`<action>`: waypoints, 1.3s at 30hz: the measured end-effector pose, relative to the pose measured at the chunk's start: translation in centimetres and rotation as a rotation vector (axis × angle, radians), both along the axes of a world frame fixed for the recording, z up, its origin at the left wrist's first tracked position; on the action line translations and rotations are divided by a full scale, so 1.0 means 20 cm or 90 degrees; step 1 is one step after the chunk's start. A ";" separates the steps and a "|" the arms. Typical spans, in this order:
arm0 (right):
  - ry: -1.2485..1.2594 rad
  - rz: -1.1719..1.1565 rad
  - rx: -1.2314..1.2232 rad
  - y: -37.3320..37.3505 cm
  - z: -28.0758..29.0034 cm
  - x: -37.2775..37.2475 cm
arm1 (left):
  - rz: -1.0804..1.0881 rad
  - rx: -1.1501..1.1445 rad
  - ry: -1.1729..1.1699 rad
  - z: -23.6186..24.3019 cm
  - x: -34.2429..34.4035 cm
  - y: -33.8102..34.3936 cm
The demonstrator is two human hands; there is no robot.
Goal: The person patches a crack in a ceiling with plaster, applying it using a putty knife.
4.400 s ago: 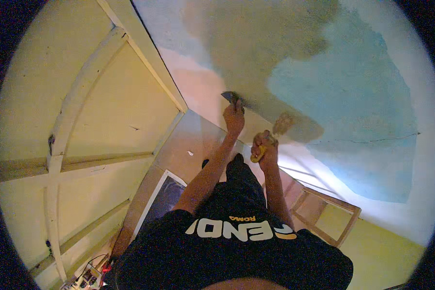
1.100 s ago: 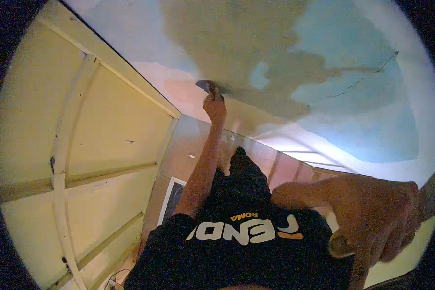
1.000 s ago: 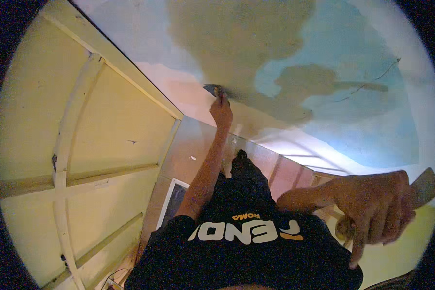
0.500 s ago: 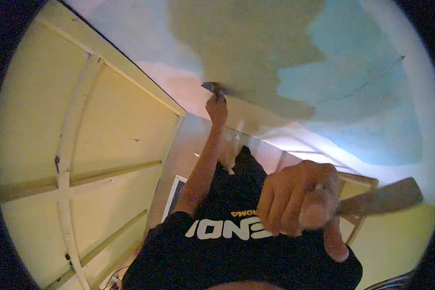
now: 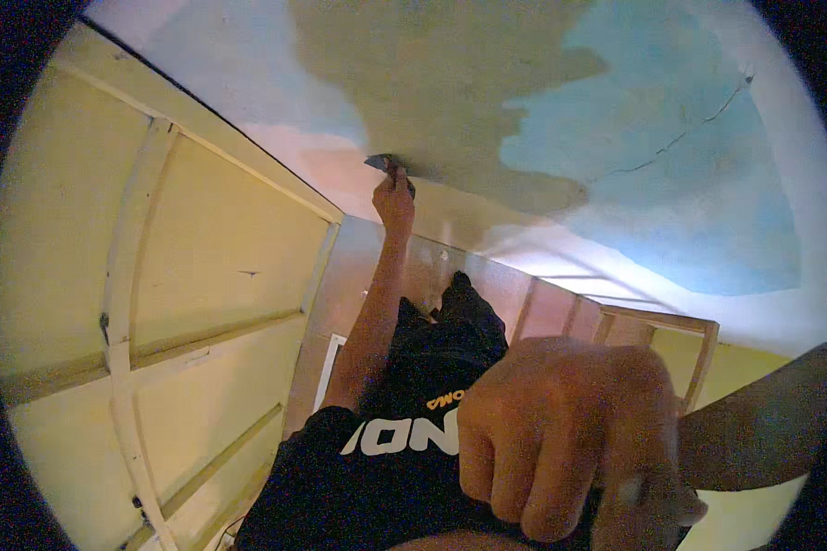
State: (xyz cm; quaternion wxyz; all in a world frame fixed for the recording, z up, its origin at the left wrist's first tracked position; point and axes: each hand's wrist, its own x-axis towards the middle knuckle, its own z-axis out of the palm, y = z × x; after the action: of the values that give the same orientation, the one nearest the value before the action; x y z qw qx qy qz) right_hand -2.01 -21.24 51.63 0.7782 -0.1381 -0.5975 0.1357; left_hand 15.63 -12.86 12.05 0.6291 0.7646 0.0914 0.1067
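My left hand [image 5: 394, 199] is stretched far out, its fingers closed round a putty knife [image 5: 378, 163]. The dark blade lies against the painted surface [image 5: 698, 184], at the lower left border of a large brownish-grey patch [image 5: 432, 83]. Close in front of me at the lower right, my right hand [image 5: 570, 432] makes a fist with its knuckles up. A broad flat scraper [image 5: 763, 427] sticks out of it to the right; the grip is hidden inside the fingers.
On the left stands a yellow panelled partition [image 5: 230, 248] with pale wooden battens. A crack [image 5: 671, 147] runs through the blue paint. Beyond my right hand is a wooden frame [image 5: 703, 358]. My black shirt [image 5: 340, 487] fills the lower middle.
My right hand has come lower and much nearer, bringing the scraper with it. The whole view has shifted slightly; my left hand's putty knife stays at the patch's border.
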 end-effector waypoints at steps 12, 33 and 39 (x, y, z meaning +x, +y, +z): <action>0.015 0.037 0.034 0.03 0.01 0.04 | -0.019 0.095 -0.055 0.01 0.02 0.04; 0.640 -0.572 -0.882 -0.23 -1.21 0.06 | -0.111 0.023 -0.073 -0.22 0.05 -0.06; 0.585 -0.540 -0.954 -0.17 -1.22 0.17 | 0.025 -0.012 -0.006 -0.26 0.18 0.15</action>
State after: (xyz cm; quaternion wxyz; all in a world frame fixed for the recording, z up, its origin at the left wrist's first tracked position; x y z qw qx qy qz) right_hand 1.33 -24.65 27.15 0.6300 -0.7345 0.1045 0.2296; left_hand 19.17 -9.96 6.86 0.6346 0.7561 0.1042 0.1215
